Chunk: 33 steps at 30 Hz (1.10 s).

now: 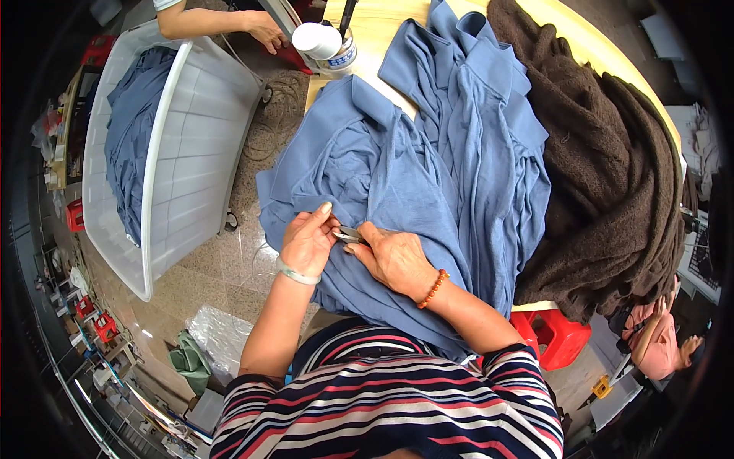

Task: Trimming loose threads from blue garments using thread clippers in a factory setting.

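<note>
A blue knit garment (344, 164) with a wide folded band lies over the near table edge and hangs toward my lap. My left hand (306, 243), palm turned up and fingers curled, pinches its fabric; whatever lies at the fingertips is too small to tell. Small metal thread snips (349, 234) are gripped in my right hand (394, 256), their tips right beside my left fingers. Beside this garment, more blue garments (489, 130) lie in a loose pile to the right.
A heap of dark brown knitwear (604, 176) covers the table's right side. At the far edge stand a white-lidded tub (336, 57) and a metal post. On the left is a wheeled white bin (191, 145) holding blue cloth, with another person's arm (206, 23) above. A red stool (562, 336) stands below right.
</note>
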Each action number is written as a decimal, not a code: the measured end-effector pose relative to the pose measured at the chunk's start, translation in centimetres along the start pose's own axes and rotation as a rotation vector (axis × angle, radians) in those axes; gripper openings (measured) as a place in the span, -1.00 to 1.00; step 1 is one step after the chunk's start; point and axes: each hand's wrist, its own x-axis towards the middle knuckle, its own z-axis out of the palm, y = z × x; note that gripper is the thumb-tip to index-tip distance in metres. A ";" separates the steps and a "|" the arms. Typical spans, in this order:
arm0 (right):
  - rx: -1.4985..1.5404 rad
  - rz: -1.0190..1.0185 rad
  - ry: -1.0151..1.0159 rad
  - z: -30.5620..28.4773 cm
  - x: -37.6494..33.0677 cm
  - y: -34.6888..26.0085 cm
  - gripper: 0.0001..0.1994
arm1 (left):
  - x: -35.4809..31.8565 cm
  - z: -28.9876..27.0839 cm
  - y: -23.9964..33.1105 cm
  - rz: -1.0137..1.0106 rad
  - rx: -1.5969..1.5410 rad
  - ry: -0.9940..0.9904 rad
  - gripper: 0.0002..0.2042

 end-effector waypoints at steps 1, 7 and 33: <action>0.012 -0.027 0.030 0.0 0.0 0.2 -0.72 | -0.3 0.6 0.0 0.077 0.027 0.013 -0.95; 0.134 -0.058 0.058 -1.2 0.3 0.8 -0.66 | -2.2 1.3 0.9 0.266 0.124 0.025 -0.96; 0.180 -0.153 0.068 -2.2 3.8 -0.1 -0.75 | -3.3 2.3 1.2 0.388 0.231 -0.062 -0.96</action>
